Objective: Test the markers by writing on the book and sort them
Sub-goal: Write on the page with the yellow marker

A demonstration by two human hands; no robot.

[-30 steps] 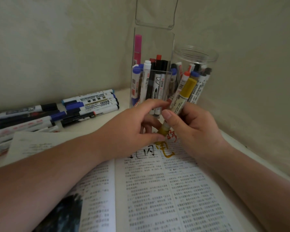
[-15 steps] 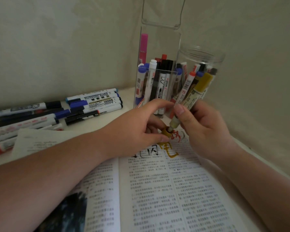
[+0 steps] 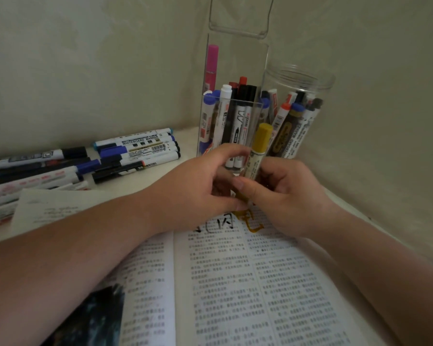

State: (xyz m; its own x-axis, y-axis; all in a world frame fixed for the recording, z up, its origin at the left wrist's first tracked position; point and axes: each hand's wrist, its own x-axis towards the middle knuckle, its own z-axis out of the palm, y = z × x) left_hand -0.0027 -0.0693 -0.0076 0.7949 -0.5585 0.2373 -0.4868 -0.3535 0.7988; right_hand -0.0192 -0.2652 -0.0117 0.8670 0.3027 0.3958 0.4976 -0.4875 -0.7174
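A yellow marker [image 3: 259, 148] stands nearly upright over the top of the open book [image 3: 235, 283], its yellow end up. My right hand [image 3: 290, 196] grips its white barrel. My left hand [image 3: 193, 188] pinches the yellow cap [image 3: 240, 199] at the marker's lower end, where both thumbs meet; the tip is hidden. Below the hands, a yellow scribble [image 3: 254, 227] and black strokes [image 3: 223, 223] mark the printed page.
A square clear holder [image 3: 230, 121] and a round clear jar [image 3: 298, 78], both holding several markers, stand in the corner just behind my hands. Several loose markers [image 3: 135, 151] lie at the left by the wall, next to a loose sheet [image 3: 50, 206].
The marker has swung from a rightward tilt to nearly upright. Its bare tip, visible half a second ago, is now covered between my fingers and the cap.
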